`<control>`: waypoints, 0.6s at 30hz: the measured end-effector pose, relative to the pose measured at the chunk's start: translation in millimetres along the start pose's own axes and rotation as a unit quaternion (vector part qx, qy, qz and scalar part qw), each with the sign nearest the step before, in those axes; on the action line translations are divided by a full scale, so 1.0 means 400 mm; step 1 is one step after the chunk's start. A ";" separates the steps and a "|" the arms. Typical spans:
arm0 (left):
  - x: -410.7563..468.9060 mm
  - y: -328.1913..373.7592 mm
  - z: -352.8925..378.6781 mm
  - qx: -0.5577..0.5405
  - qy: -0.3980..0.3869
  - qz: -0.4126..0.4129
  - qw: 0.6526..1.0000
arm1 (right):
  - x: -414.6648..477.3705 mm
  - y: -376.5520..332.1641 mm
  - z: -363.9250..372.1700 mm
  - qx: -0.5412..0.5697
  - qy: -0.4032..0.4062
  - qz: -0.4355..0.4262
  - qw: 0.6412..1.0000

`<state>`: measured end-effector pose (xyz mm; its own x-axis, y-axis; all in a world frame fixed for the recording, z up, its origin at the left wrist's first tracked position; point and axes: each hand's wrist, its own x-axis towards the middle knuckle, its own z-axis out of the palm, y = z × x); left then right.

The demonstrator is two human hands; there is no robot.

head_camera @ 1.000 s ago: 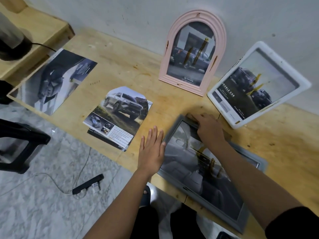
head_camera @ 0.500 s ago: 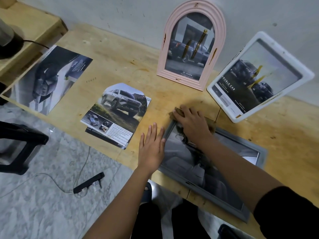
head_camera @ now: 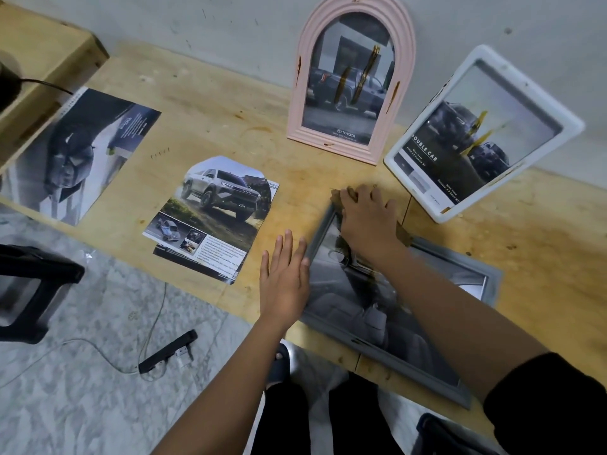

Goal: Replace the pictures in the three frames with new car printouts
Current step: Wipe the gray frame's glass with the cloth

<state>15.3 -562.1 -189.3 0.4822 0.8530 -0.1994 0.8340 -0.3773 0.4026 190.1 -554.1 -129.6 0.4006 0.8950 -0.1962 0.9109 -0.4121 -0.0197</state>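
Observation:
A grey frame (head_camera: 491,284) lies flat at the wooden table's front edge, holding a dim car-interior picture. My right hand (head_camera: 368,218) curls over its far left corner, where a brown backing piece shows under the fingers. My left hand (head_camera: 284,280) is flat with fingers straight, its fingertips against the frame's left side. A pink arched frame (head_camera: 302,103) and a white frame (head_camera: 568,126) lean on the wall, each with a dark truck picture. An SUV printout (head_camera: 216,215) lies left of my hands, and a dark car printout (head_camera: 78,152) lies farther left.
A wooden shelf (head_camera: 42,54) with a black object and cable rises at the far left. Below the table edge stand a black stool (head_camera: 29,290) and a black device (head_camera: 167,351) with a white cable on the marbled floor.
My right hand slid left along the grey frame's far edge to its corner. My left hand stayed beside the frame. The view shifted slightly.

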 end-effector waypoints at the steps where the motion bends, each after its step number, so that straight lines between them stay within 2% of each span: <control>1: -0.001 0.000 0.000 0.000 0.001 0.002 1.000 | 0.004 0.009 -0.012 0.022 0.006 0.004 1.000; 5: -0.002 -0.002 -0.001 -0.007 0.012 0.008 1.000 | 0.013 0.046 -0.036 0.113 0.100 0.054 0.987; 7: -0.002 -0.003 -0.002 -0.005 0.014 0.010 1.000 | 0.014 0.049 -0.029 0.102 0.072 0.059 0.990; 11: -0.004 -0.003 -0.002 -0.004 0.016 0.011 1.000 | 0.019 0.031 0.042 0.032 0.026 -0.010 0.999; 14: -0.005 -0.003 0.001 0.003 0.020 0.011 1.000 | 0.018 0.029 0.094 0.086 0.015 -0.050 0.995; 18: -0.005 -0.004 0.004 0.005 0.026 0.007 1.000 | -0.002 0.054 0.108 0.148 0.067 -0.056 0.985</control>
<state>13.4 -563.9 -191.1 0.4799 0.8650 -0.1467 0.8297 -0.3931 0.3963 205.0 -571.1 -172.3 0.3269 0.9439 -0.0467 0.8893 -0.3239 -0.3229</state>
